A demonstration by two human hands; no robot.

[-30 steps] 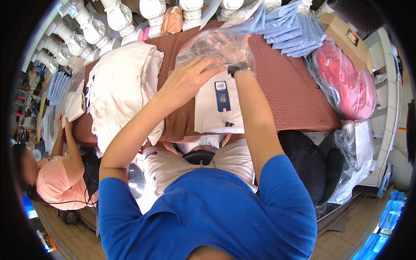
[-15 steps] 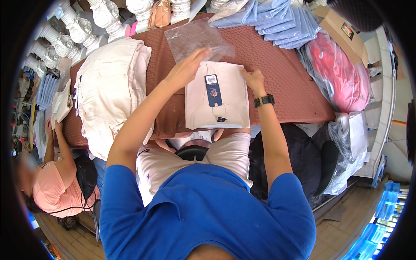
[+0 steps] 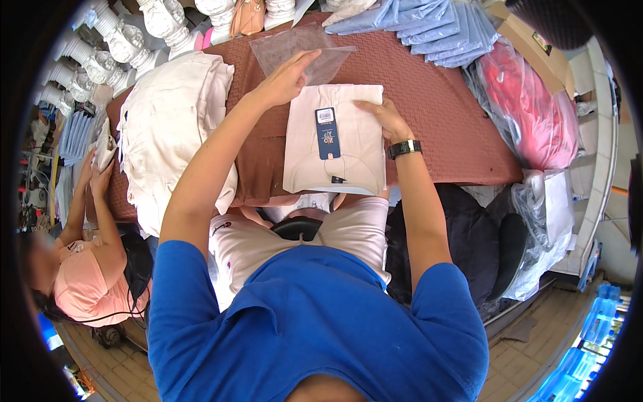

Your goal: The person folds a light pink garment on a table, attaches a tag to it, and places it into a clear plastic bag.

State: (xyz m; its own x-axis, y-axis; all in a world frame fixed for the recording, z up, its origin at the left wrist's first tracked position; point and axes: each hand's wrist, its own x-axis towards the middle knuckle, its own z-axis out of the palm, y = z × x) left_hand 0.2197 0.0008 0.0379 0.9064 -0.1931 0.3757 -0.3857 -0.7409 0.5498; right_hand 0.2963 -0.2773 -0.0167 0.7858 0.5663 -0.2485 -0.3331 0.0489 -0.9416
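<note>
A folded cream shirt (image 3: 360,147) with a dark blue hang tag (image 3: 327,134) lies at the table's near edge in front of me, its far end slightly raised. My right hand (image 3: 388,120) is closed on its far right corner, thumb on top and the other fingers mostly out of sight beneath. Beyond the shirt, my left hand (image 3: 287,82) is at the mouth of a clear plastic bag (image 3: 281,50). Its fingers are stretched along the film, and one layer stands up off the table; the grip is partly hidden by the hand itself.
A tall pile of cream garments (image 3: 175,127) sits left on the brown-covered table (image 3: 435,127). At the far right are bagged blue shirts (image 3: 435,30), a bagged red bundle (image 3: 526,110) and a cardboard box (image 3: 536,47). A co-worker in pink (image 3: 94,281) handles fabric at the left.
My left hand has moved away from me and lifted the bag's film. My right hand has shifted its thumb onto the shirt, whose far end has risen and moved slightly away.
</note>
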